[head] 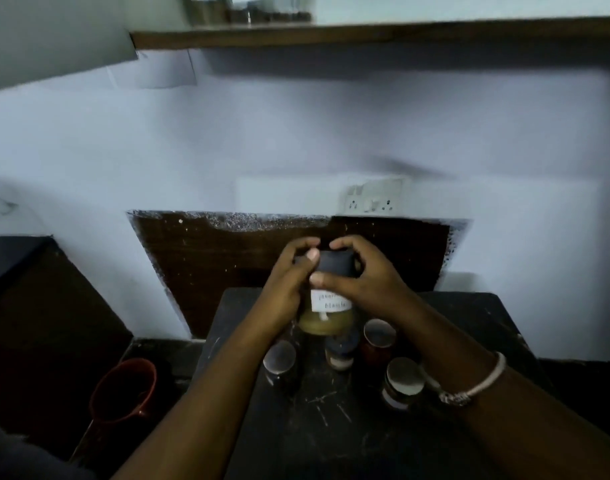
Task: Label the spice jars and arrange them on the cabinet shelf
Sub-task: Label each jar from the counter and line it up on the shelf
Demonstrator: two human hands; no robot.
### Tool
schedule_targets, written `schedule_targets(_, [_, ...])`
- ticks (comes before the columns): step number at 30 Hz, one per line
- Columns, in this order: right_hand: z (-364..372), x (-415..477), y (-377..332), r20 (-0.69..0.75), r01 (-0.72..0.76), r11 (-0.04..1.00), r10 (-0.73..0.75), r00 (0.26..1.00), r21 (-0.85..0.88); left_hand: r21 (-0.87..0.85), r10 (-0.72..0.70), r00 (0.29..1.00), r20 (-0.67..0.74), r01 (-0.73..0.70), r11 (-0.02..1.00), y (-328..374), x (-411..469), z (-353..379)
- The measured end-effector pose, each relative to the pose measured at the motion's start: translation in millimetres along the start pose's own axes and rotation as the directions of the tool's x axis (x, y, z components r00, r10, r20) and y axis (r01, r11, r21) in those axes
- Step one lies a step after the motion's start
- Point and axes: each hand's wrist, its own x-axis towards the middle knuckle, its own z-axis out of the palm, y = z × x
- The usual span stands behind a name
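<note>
A glass spice jar point(327, 322) with yellow-brown contents, a black lid and a white handwritten label is held up above the small black table point(331, 427). My left hand point(289, 282) grips its left side and lid. My right hand point(362, 275) wraps the lid and neck from the right. Several small jars stand on the table below: one with a round metal lid point(280, 362) at the left, a dark one point(339, 353) in the middle, a reddish one point(378, 341) and a labelled one point(402, 381) at the right. High up, jars point(251, 8) stand on the wooden cabinet shelf point(365, 32).
A wall socket plate point(372, 199) sits on the white wall behind the table, above a dark brown panel point(227, 258). A red-brown mug point(127, 393) rests low at the left. A dark surface point(16, 258) lies at the far left.
</note>
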Motion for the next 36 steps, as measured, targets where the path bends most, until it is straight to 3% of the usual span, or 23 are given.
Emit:
schedule_targets(2, [-21.2,-0.1,-42.3,-0.057,0.116,0.967,-0.106,0.993,0.226,-0.047,0.07,0.997,-0.02,-0.071,0.996,52.1,5.7,10.3])
schedule_targets(4, [-40.5,-3.7,-79.4,-0.123,0.218,0.919,-0.187,0.975,0.328,-0.109,0.124,0.992,-0.013,-0.125,0.986,100.4,8.8,17.9])
schedule_targets(8, [-60.8,-8.3,-125.1,-0.206,0.374,0.843,-0.316,0.926,0.386,-0.201,0.226,0.974,0.033,-0.215,0.956,165.0,11.1,37.1])
schedule_targets(14, [-71.5,-11.7,-145.5,-0.285,0.416,0.822,-0.322,0.903,0.388,-0.239,0.274,0.96,0.057,-0.254,0.937,194.0,5.2,58.9])
schedule_targets(22, [-85.2,-9.8,-161.4,-0.23,0.415,0.861,-0.358,0.905,0.292,-0.174,0.237,0.971,0.032,-0.228,0.958,205.6,18.1,64.0])
schedule_targets(29, [-152.1,80.8,-263.9,-0.242,0.478,0.877,-0.453,0.858,0.049,-0.011,0.425,0.896,0.127,-0.427,0.904,317.8,111.5,71.4])
schedule_targets(32, [-172.8,160.6,-281.2,-0.295,0.394,0.919,-0.377,0.878,-0.004,0.137,0.325,0.941,0.091,-0.335,0.932,345.2,170.6,60.5])
schedule_targets(36, [-180.5,254.6,-258.5,-0.258,0.224,0.972,-0.234,0.937,-0.07,0.261,0.165,0.982,-0.09,-0.137,0.956,325.7,244.8,36.4])
